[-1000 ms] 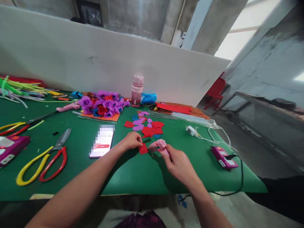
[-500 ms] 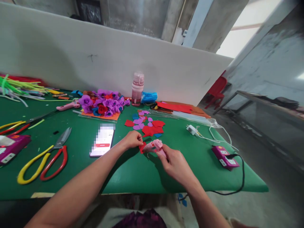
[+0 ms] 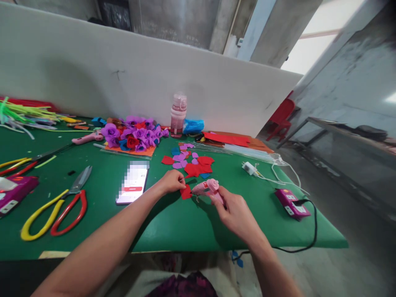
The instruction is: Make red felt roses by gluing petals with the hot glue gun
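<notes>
My left hand (image 3: 173, 181) pinches a small red piece (image 3: 186, 192) with a thin wire end showing at the fingers. Wrapped in my right hand (image 3: 230, 206) is a pink glue gun (image 3: 208, 188), its dark nozzle pointing left at the right edge of the red piece. Just beyond my hands lie cut red pieces (image 3: 198, 168), purple pieces (image 3: 179, 158) and a few blue ones. A phone (image 3: 133, 183) with a lit screen lies left of my left hand.
Left: scissors (image 3: 74, 192), a second glue gun (image 3: 88, 138), a purple power block (image 3: 15, 192). Behind: purple and red flowers (image 3: 139, 134), a pink bottle (image 3: 178, 115), red sheets (image 3: 227, 139). Right: a white charger (image 3: 250, 168), another power block (image 3: 291, 203) with a black cord.
My right hand has drawn the glue gun slightly right, so more of the red piece shows between the nozzle and my left hand. My left hand has barely moved.
</notes>
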`<state>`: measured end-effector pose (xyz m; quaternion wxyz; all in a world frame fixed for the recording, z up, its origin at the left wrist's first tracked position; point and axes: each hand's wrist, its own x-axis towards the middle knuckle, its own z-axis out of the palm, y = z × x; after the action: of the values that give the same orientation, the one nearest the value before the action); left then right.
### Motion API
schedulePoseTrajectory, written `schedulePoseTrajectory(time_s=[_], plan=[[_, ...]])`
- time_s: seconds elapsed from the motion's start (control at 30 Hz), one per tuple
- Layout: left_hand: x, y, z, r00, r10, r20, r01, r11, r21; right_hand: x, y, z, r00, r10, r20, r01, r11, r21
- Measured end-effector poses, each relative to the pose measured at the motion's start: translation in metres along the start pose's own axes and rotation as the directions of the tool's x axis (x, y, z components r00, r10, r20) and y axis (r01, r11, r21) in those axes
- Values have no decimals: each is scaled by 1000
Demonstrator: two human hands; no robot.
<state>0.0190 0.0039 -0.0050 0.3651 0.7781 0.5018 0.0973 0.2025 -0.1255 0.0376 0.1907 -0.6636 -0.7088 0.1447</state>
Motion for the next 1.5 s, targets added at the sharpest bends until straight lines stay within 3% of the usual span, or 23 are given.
schedulePoseTrajectory(time_s=[0.33, 1.0, 1.5], plan=[[-2, 4, -2, 1000, 2, 4, -2, 1000, 24, 1, -9, 11, 998, -34, 54, 33, 999, 17], [-1, 3, -1, 1000, -13, -9, 13, 1000, 11, -1, -2, 1, 999, -6, -50, 6, 1000, -6], [-1, 1, -1, 1000, 16, -2, -16, 1000, -9, 1, -3, 14, 999, -21, 39, 20, 999, 38]])
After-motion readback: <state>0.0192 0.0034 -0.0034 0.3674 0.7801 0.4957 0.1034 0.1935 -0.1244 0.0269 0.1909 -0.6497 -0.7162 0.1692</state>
